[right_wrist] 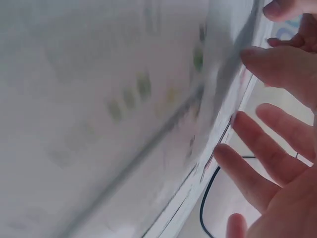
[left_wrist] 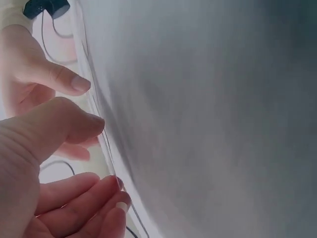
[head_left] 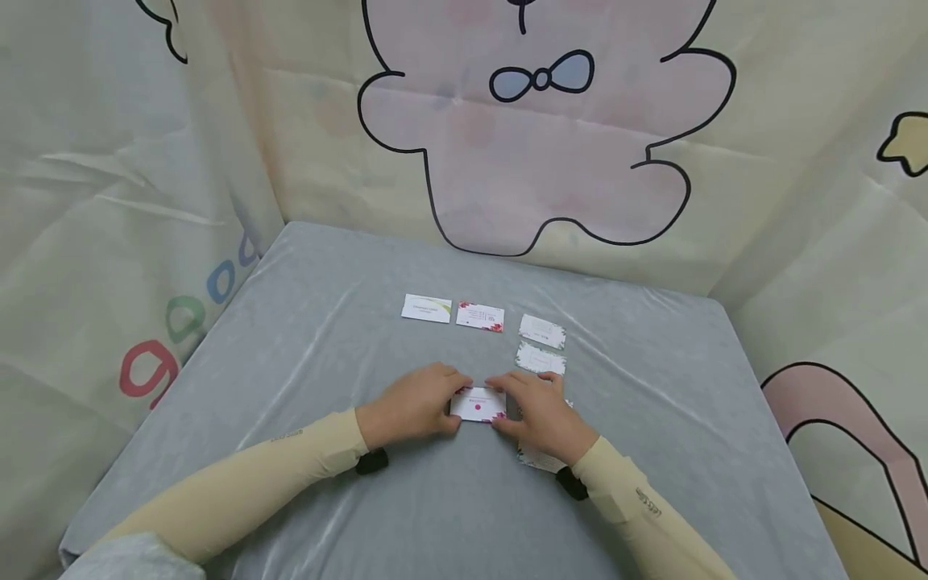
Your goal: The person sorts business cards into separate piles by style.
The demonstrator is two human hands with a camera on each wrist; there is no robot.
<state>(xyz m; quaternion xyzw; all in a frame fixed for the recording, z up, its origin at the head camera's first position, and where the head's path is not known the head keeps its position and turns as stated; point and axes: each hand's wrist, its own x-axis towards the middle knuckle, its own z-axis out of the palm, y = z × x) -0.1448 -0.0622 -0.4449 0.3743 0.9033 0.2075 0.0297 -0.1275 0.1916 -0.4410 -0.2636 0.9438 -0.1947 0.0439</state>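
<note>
A white business card (head_left: 478, 405) with pink-red floral corners and a pink dot lies between both hands over the grey cloth. At its left end, my left hand (head_left: 420, 404) grips it, thumb at the near edge and fingers at the far edge. My right hand (head_left: 540, 412) holds the right end the same way. In the left wrist view, the left thumb (left_wrist: 84, 124) stands apart from the curled fingers. The right wrist view shows the right hand (right_wrist: 282, 163) with fingers spread from the thumb. Leaf-edged cards lie partly hidden under the right hand.
Farther back lie a card with a yellow-green corner (head_left: 426, 308) and a red-flowered card (head_left: 480, 316). To the right, leaf-edged cards form a column, including a far card (head_left: 542, 330) and a near card (head_left: 540, 460). Printed curtains (head_left: 319, 161) surround the grey-covered table (head_left: 406, 515).
</note>
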